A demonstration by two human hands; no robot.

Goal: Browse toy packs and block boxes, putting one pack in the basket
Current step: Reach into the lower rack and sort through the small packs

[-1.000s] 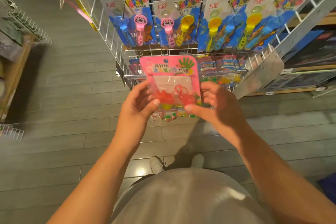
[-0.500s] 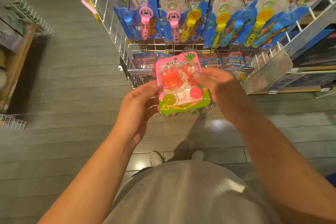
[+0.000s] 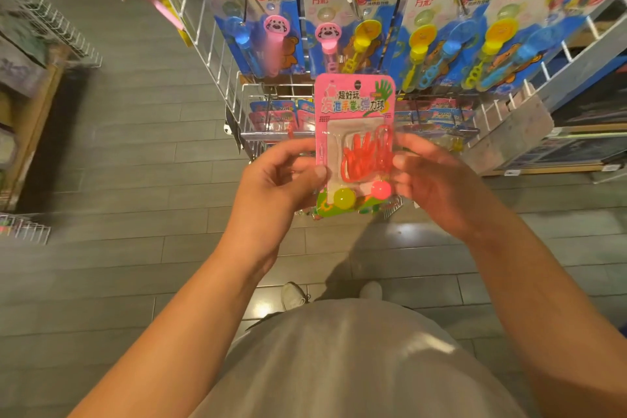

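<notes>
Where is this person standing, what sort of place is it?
Most likely a toy or variety shop aisle. A white wire display rack holds rows of blue carded toy packs on hooks, and both hands hold a pink carded pack up in front of it.

toy pack (image 3: 354, 119): lower corners covered by the left hand (image 3: 278, 187) and right hand (image 3: 437, 187); small print too fine to read
lower rack packs (image 3: 274, 115): mostly hidden behind the held pack
left shelf (image 3: 23, 54): blurred, cut by the edge
forearms: cut off at the bottom edge

"超好玩" on pink toy pack (image 3: 355, 102)
</notes>
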